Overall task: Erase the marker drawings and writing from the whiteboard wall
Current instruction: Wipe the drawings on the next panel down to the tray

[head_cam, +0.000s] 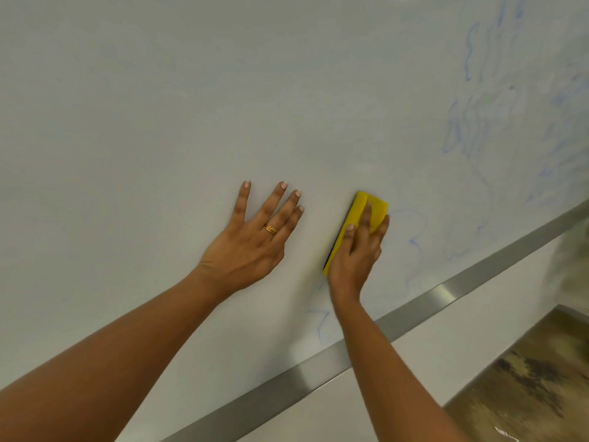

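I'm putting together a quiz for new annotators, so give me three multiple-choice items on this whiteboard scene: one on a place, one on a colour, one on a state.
1. Where do most remaining marker marks lie? A. At the far left B. Right of the eraser C. None remain
2. What colour is the eraser's body? A. Yellow B. Red C. Green
3. How is the left hand? A. Gripping a marker B. Curled in a fist C. Spread flat on the whiteboard
Answers: B, blue lines crowd the right side; A, its foam shows yellow; C, its fingers lie straight against the surface.
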A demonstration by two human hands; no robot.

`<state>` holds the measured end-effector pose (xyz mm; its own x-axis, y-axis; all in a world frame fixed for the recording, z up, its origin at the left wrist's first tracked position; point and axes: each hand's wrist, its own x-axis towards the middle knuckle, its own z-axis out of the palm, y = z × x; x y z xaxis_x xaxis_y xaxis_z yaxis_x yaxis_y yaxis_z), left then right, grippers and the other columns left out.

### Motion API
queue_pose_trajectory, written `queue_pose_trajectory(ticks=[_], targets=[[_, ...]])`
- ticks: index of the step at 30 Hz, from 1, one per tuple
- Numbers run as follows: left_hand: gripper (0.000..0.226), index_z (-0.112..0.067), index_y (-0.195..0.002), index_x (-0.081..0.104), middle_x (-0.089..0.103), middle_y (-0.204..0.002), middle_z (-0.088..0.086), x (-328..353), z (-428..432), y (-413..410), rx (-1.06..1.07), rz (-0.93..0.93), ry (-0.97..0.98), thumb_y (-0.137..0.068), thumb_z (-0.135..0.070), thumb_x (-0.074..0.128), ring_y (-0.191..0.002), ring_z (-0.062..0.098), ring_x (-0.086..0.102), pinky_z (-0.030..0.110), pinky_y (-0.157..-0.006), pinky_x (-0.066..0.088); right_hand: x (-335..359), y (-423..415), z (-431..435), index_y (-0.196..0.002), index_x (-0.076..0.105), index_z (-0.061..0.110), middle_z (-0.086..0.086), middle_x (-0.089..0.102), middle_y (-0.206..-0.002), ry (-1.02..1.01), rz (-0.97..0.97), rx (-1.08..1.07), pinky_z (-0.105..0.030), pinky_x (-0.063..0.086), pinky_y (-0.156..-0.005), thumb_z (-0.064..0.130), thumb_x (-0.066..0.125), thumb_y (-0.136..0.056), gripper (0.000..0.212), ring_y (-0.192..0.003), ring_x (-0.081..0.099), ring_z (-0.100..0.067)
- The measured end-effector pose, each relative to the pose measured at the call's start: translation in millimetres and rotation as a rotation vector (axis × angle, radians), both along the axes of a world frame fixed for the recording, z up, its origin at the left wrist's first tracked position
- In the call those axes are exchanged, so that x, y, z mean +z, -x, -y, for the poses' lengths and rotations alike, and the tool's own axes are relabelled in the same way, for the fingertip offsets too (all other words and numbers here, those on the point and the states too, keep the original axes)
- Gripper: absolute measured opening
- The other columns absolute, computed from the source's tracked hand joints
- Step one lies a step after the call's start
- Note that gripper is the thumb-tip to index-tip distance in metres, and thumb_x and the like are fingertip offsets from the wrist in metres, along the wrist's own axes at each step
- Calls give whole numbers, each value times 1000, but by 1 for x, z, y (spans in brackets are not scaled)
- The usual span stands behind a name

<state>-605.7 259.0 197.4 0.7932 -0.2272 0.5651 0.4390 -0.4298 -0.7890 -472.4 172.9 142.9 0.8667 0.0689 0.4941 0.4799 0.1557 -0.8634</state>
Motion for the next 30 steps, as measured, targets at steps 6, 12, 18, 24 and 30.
queue_pose_trajectory(ticks=[6,12,18,24,30], targets=[[53,-8,-142,40,33,-150,14,3,6,-3,0,26,48,-94,-29,31,-140,32,22,65,-108,4,-27,43,-9,-140,17,40,9,7,-153,16,230,69,-31,30,-101,50,24,-97,44,-133,30,-21],[51,-10,-137,47,36,-148,13,19,15,-37,-27,-64,-22,-90,-29,38,-139,30,27,63,-109,5,-9,8,-1,-136,22,41,2,11,-155,-16,167,57,-25,26,-100,32,34,-95,43,-133,30,-22],[50,-10,-139,44,36,-149,12,29,13,-67,-52,-76,-28,-94,-26,28,-140,30,28,61,-111,7,10,-61,11,-141,31,29,-3,11,-156,-17,0,60,-23,19,-103,17,39,-100,44,-139,22,-22],[51,-6,-143,37,30,-151,15,23,10,-69,-57,-90,-38,-97,-26,24,-141,33,24,59,-112,13,3,-129,20,-145,26,29,-5,11,-156,-32,-287,-4,-37,19,-113,22,34,-101,45,-140,24,-25],[52,-4,-145,32,27,-152,17,22,10,-69,-61,-101,-48,-98,-27,27,-141,35,22,60,-112,12,-18,-163,27,-145,25,33,2,20,-154,-82,-550,6,-38,26,-112,29,31,-102,44,-136,31,-26]])
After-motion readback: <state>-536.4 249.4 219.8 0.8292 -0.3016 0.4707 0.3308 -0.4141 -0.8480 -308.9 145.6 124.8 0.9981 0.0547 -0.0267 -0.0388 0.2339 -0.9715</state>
